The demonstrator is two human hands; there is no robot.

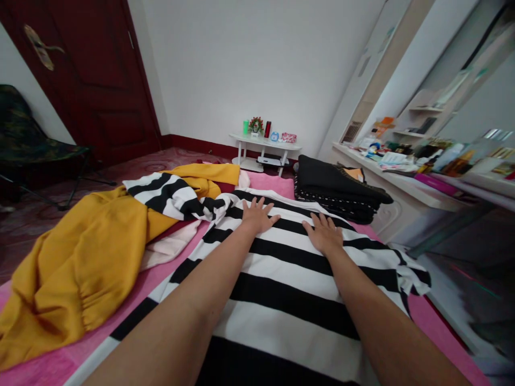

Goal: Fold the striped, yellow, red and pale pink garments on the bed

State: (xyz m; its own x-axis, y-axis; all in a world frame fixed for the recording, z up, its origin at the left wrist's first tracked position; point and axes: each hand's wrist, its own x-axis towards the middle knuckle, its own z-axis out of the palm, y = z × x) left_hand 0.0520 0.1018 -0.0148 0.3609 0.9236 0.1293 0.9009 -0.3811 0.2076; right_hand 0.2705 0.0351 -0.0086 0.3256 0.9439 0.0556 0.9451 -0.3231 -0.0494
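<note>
A black-and-white striped shirt (281,289) lies spread out on the pink bedspread (436,327), its collar end away from me. My left hand (257,216) rests flat on the upper part of the shirt, left of its middle, fingers spread. To the right, my right hand (324,234) also lies flat on the cloth with its fingers apart. One striped sleeve (164,192) stretches left over a mustard-yellow garment (88,257). The other sleeve (412,273) bunches near the bed's right edge.
A stack of folded black clothes (338,187) sits beyond my right hand. Past the bed stands a small white table (265,141) with ornaments. On the right is a cluttered dressing table (406,179); at left, a camouflage folding chair (36,147) near a dark red door (88,80).
</note>
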